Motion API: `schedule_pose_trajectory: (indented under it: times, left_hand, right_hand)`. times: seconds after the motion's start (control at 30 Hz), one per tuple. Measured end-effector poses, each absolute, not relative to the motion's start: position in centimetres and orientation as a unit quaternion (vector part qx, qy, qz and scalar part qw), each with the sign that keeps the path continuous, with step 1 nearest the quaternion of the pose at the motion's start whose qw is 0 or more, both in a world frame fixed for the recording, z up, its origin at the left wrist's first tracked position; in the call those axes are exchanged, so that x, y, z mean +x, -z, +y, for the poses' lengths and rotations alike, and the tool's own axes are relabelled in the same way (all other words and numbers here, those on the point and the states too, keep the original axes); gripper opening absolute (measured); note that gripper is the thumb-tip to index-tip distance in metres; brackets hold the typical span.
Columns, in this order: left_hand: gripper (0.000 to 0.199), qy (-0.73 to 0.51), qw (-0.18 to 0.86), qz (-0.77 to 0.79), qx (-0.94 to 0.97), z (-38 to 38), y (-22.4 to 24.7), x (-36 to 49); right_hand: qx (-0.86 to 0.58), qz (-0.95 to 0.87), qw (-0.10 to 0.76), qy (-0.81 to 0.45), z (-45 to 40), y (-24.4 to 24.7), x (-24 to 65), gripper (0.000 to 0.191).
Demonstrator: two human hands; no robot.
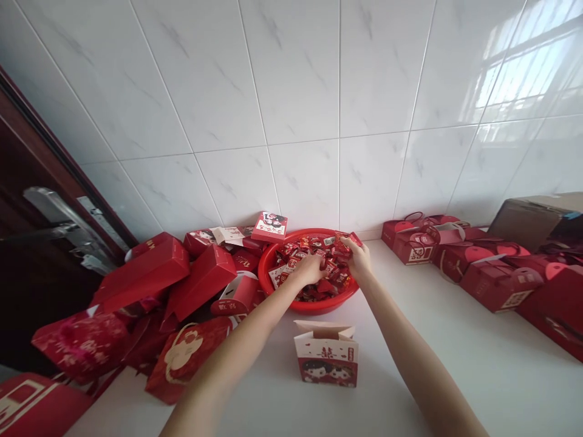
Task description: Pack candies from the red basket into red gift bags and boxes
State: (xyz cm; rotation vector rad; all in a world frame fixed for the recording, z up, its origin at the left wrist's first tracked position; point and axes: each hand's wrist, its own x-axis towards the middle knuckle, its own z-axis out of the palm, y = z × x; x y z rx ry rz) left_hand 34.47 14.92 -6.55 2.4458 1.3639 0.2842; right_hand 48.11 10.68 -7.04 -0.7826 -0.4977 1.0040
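Observation:
A round red plastic basket (314, 308) full of small red-wrapped sweets (334, 273) stands by the wall. My left hand (310, 269) reaches into the basket, its fingers curled down among the wrapped sweets; whether they grip one is hidden. Over the basket's right rim, my right hand (359, 258) is closed on a red packet (348, 238). Between my forearms a small red and white gift box (327, 358) with cartoon faces stands upright on the white tabletop (392, 376), its top flaps open.
Many red gift boxes (141, 273) and bags (189, 355) are heaped at the left. More red boxes (412, 243) line the right side, before a brown cardboard box (528, 221). A tiled wall (300, 91) rises behind; a dark door (40, 243) is at far left.

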Motion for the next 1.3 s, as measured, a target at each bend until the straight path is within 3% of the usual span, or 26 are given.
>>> schedule_pose_trajectory:
  times: [0.17,0.37,0.6,0.83,1.1,1.3]
  left_hand:
    - [0.018,-0.131,0.196,0.473,0.849,15.3,6.8,33.7]
    - [0.017,-0.245,0.248,0.443,0.826,14.5,6.2,31.2]
    - [0.036,-0.407,0.395,0.357,0.742,11.0,5.0,27.8]
    - [0.035,-0.417,0.429,0.345,0.723,7.1,2.9,25.8]
    - [0.019,-0.235,0.427,0.247,0.837,1.7,2.1,22.9]
    - [0.025,-0.341,0.413,0.317,0.783,0.9,5.4,25.0]
  right_hand:
    - [-0.366,-0.217,0.773,-0.471,10.7,7.0,48.1,0.021]
    - [-0.348,-0.260,0.748,-0.502,10.2,6.4,47.9,0.024]
    - [-0.288,-0.396,0.676,-0.551,7.4,3.7,46.3,0.033]
    - [-0.301,-0.443,0.683,-0.496,4.3,1.2,45.9,0.034]
    - [-0.324,-0.509,0.688,-0.404,0.2,-1.6,47.7,0.029]
    - [-0.319,-0.578,0.633,-0.404,-1.0,-1.9,48.1,0.022]
